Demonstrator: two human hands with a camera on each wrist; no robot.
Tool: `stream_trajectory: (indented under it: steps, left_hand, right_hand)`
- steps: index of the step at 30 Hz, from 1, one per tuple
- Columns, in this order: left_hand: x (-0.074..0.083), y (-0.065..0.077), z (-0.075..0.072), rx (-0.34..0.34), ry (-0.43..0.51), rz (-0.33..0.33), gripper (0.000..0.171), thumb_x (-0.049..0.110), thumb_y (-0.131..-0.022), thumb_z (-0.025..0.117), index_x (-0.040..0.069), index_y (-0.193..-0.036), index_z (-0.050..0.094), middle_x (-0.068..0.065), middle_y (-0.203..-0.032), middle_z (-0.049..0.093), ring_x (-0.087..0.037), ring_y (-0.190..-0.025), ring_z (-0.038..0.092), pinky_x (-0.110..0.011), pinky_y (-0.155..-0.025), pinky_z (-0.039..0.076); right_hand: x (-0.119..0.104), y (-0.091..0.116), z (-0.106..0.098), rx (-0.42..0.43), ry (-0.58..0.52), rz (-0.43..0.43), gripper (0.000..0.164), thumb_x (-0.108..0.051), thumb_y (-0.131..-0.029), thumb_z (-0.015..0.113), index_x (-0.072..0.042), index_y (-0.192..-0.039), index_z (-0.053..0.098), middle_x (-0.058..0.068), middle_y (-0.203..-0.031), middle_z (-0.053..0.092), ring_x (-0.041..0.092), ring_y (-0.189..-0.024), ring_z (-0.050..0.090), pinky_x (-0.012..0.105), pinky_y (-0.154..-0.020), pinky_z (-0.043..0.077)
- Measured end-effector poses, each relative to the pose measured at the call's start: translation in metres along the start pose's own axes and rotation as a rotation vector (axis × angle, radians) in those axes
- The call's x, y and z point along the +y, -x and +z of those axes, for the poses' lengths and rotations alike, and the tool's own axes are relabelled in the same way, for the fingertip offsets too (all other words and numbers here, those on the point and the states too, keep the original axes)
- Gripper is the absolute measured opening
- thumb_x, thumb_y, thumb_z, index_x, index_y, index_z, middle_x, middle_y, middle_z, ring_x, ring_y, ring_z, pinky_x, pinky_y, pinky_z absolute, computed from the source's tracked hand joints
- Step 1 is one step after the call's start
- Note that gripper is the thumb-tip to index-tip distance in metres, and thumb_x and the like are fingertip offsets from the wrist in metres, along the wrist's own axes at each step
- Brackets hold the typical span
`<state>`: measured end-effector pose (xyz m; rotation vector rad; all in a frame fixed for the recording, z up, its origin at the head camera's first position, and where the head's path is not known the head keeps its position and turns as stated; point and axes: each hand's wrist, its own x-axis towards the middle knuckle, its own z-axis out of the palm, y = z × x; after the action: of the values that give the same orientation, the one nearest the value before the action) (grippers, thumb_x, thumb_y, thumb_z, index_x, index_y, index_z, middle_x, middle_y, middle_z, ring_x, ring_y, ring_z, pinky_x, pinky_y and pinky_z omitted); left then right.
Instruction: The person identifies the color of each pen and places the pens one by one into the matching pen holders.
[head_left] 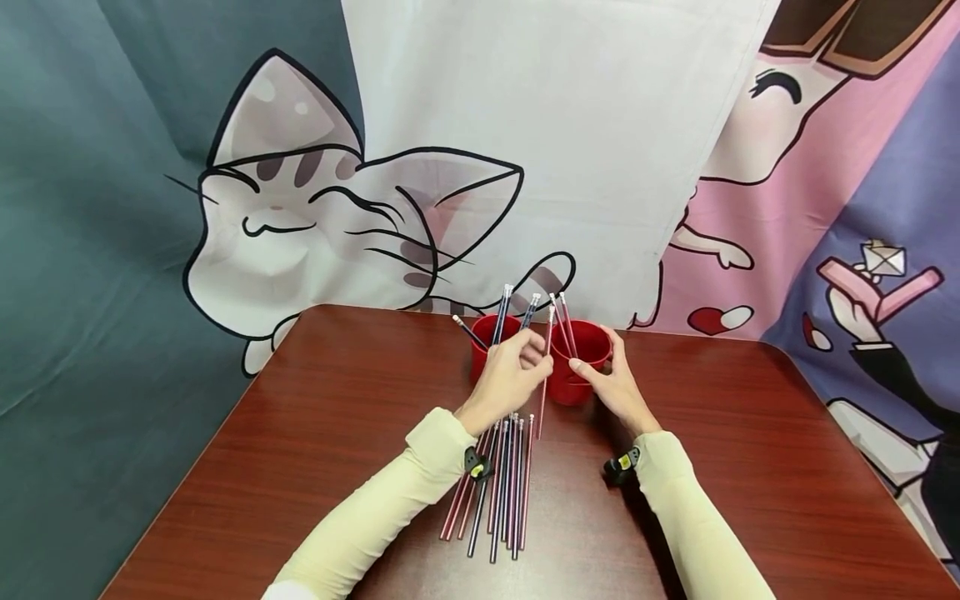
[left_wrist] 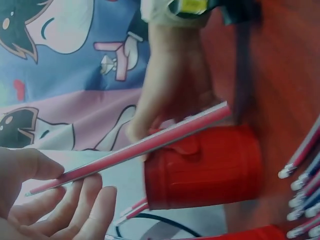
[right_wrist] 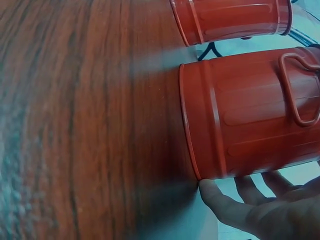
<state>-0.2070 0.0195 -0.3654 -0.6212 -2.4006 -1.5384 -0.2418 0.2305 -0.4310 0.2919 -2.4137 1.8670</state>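
One brown table (head_left: 750, 433): wood-grain top under everything; looks smooth, so a bumped bucket or pencil might slide.
Right red bucket (head_left: 564, 390): upright; two reddish pencils (head_left: 572, 342) inside, tops leaning left, close to the left hand's fingers. A sideways sweep could flick one out; were the steadying grip lost, a knock on the rim might tip the lot.
Left red bucket (head_left: 478, 363): upright, just beside its twin, partly behind the left hand; dark pencils (head_left: 501, 317) stand in it. One leaning dark pencil (head_left: 471, 333) juts over the left rim, the likeliest to be snagged by a passing hand.
Right hand (head_left: 618, 387): curled about the right red bucket, thumb at the near rim. Thumb sits close to the mouth; a badly aimed pencil could jab it.
Left hand (head_left: 510, 371): pinching one red pencil between thumb and fingers.
Loose pencils (head_left: 512, 483): red and dark, heaped on the table near the left wrist, eraser ends toward the buckets. Dragging the wrist low would scatter them.
Red pencil (head_left: 542, 412): gripped near its eraser end, lower end in front of the right red bucket, outside it; whether it touches the table, hard to tell. Long free end could swing and catch the rim; a loose pinch could drop it.
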Motion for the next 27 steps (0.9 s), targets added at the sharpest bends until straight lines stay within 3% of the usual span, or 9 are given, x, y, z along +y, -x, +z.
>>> stream_trajectory:
  steps: [7, 12, 15, 17, 20, 27]
  left_hand:
    - [0.011, -0.026, -0.005, 0.123, 0.000, 0.088, 0.017, 0.016, -0.085, 0.060, 0.007, -0.099, 0.061, -0.001, -0.079, 0.066, -0.006, -0.066, 0.061, -0.018, -0.064, 0.050]
    - [0.019, -0.040, -0.008, 0.129, -0.010, 0.145, 0.015, 0.015, -0.086, 0.058, 0.008, -0.099, 0.060, -0.001, -0.079, 0.067, -0.005, -0.066, 0.062, -0.017, -0.064, 0.050]
    - [0.024, -0.048, -0.009, 0.119, -0.016, 0.191, 0.014, 0.015, -0.087, 0.057, 0.008, -0.100, 0.059, -0.002, -0.078, 0.067, -0.005, -0.067, 0.062, -0.017, -0.066, 0.050]
    - [0.028, -0.053, -0.009, 0.116, -0.028, 0.221, 0.014, 0.016, -0.088, 0.057, 0.008, -0.100, 0.059, -0.001, -0.078, 0.066, -0.004, -0.068, 0.062, -0.016, -0.075, 0.047]
    - [0.032, -0.061, -0.010, 0.119, -0.048, 0.261, 0.013, 0.016, -0.089, 0.057, 0.008, -0.099, 0.059, -0.001, -0.078, 0.066, -0.004, -0.069, 0.061, -0.017, -0.078, 0.046]
    - [0.036, -0.078, -0.006, 0.130, -0.096, 0.298, 0.014, 0.015, -0.088, 0.057, 0.007, -0.099, 0.058, -0.002, -0.079, 0.067, -0.006, -0.071, 0.061, -0.017, -0.069, 0.049]
  right_hand:
    - [0.017, -0.007, -0.001, 0.007, -0.020, 0.015, 0.078, -0.029, -0.082, 0.068, -0.027, -0.142, 0.017, 0.009, -0.135, 0.037, 0.026, -0.112, 0.044, 0.031, -0.082, 0.048]
    - [0.008, -0.003, -0.001, 0.008, -0.004, 0.014, 0.078, -0.029, -0.083, 0.067, -0.025, -0.142, 0.017, 0.010, -0.134, 0.037, 0.026, -0.112, 0.044, 0.031, -0.082, 0.048]
    - [0.015, -0.006, -0.002, 0.023, 0.010, 0.006, 0.077, -0.032, -0.082, 0.068, -0.028, -0.141, 0.018, 0.007, -0.133, 0.039, 0.025, -0.112, 0.044, 0.032, -0.083, 0.048]
    - [0.019, -0.008, -0.003, 0.028, 0.007, 0.004, 0.077, -0.033, -0.082, 0.068, -0.030, -0.141, 0.020, 0.006, -0.132, 0.039, 0.024, -0.112, 0.044, 0.032, -0.083, 0.047]
    - [0.019, -0.008, -0.002, 0.024, 0.001, -0.007, 0.076, -0.031, -0.082, 0.068, -0.029, -0.141, 0.019, 0.008, -0.132, 0.039, 0.026, -0.112, 0.045, 0.031, -0.082, 0.048]
    - [0.017, -0.008, -0.003, 0.015, -0.018, -0.001, 0.077, -0.029, -0.082, 0.068, -0.028, -0.141, 0.019, 0.010, -0.133, 0.038, 0.026, -0.111, 0.045, 0.030, -0.081, 0.049]
